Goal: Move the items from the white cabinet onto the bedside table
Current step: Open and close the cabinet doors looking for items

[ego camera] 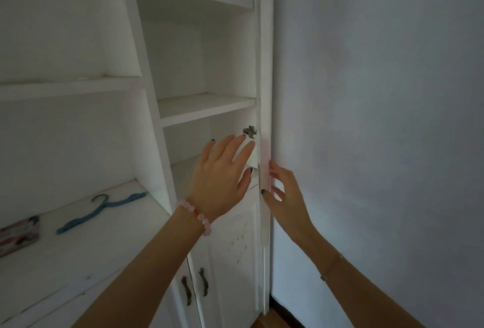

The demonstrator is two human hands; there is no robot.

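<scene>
**Two hands at an open white cabinet**

A person stands close to a white cabinet (207, 107), looking down along both bare forearms. The cabinet has open shelves above and a broad ledge (78, 249) lower on the left.

The left hand (222, 178) reaches into the shelf space just above ledge height, back of the hand to the camera. Its fingers (230, 144) are straight and spread apart and hold nothing. The fingertips are near a metal hinge (250, 131) on the cabinet's right side. A pink bead bracelet (199, 216) circles this wrist.

The right hand (285, 196) is on the door (265, 92), which stands open and is seen edge-on beside a plain wall (379, 118). The door's edge passes between the thumb (264, 192) on the near side and the fingers on the far side, in a loose pinch. Blur hides how firmly it is held. A thin chain (332, 266) sits on this wrist.

The items lie on the ledge, well to the left of both hands. A blue hanger (99, 209) lies flat there. A patterned pack (18, 233) sits farther left at the frame's edge, too blurred to identify.

Below the hands are two closed lower doors with dark handles (186, 289).
</scene>
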